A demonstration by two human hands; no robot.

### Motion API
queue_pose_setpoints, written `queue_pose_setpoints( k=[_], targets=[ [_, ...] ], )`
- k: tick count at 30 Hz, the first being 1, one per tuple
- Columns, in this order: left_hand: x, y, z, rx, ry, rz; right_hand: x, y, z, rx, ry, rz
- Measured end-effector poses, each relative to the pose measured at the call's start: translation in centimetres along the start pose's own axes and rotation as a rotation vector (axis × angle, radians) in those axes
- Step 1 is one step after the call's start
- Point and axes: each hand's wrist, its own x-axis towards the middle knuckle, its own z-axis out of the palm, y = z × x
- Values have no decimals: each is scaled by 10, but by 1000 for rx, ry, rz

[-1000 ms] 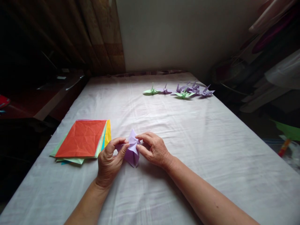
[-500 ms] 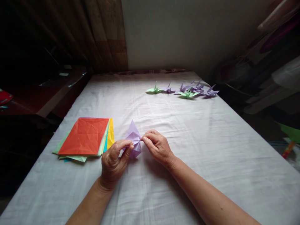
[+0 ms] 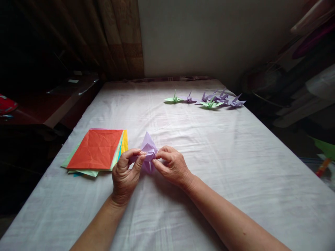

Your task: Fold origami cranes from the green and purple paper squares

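A half-folded purple paper figure (image 3: 148, 148) stands between my two hands above the white cloth. My left hand (image 3: 126, 176) pinches its left side with thumb and forefinger. My right hand (image 3: 171, 166) pinches its right side, fingers curled and pressed together. The figure's pointed tip sticks up behind the fingers; its lower part is partly hidden by my left fingers.
A stack of coloured paper sheets (image 3: 96, 150), orange on top, lies left of my hands. Several folded paper cranes (image 3: 209, 101), purple and green, sit in a row at the far right of the white-covered table (image 3: 235, 157). Dark furniture (image 3: 52, 104) stands left; clutter right.
Both hands have closed in on the purple figure, the right hand moving left and gripping nearer the left one. The figure has been squeezed narrower and turned slightly.
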Motion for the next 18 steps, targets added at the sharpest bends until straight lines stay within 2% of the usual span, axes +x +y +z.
queue_pose_setpoints(
  k=[3, 7, 12, 18],
  targets=[
    [3, 1, -2, 90, -108, 103, 0, 2, -1, -40, 3, 37],
    [9, 5, -5, 257, -142, 252, -1, 3, -1, -71, 15, 38],
    [10, 9, -4, 343, -160, 324, 0, 3, 1, -62, 32, 49],
    [7, 9, -2, 310, -179, 390, 2, 4, 1, 8, 59, 59]
  ],
)
